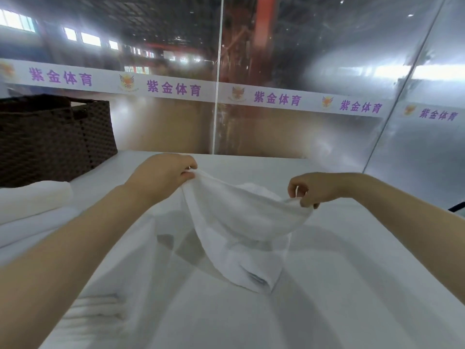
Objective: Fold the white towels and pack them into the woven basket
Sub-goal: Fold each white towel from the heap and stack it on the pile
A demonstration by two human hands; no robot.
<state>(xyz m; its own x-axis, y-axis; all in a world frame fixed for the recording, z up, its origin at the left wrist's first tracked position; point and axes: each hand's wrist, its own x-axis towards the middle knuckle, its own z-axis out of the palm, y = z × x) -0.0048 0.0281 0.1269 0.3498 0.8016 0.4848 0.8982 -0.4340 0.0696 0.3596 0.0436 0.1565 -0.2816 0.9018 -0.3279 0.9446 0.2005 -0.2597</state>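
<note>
Left hand (164, 172) pinching one upper corner of a white towel (241, 230), fingers curled round the hem; right hand (315, 188) pinching the opposite corner between thumb and curled fingers. Towel lifted between the two hands, its top edge sagging in a shallow curve, the rest hanging down in loose folds with the lower end bunched on the white table (339, 285). Shadows of cloth and forearms on the surface underneath. To the left, just beside the left forearm, folded white towels (32, 197) stacked on the table, another ribbed white pile (98, 313) nearer the lower edge. Behind the stack, at the far left, a dark brown woven basket (55, 139) standing upright on the table. Beyond, clear panels (327, 59) with a white banner (176, 88) printed in purple characters.
</note>
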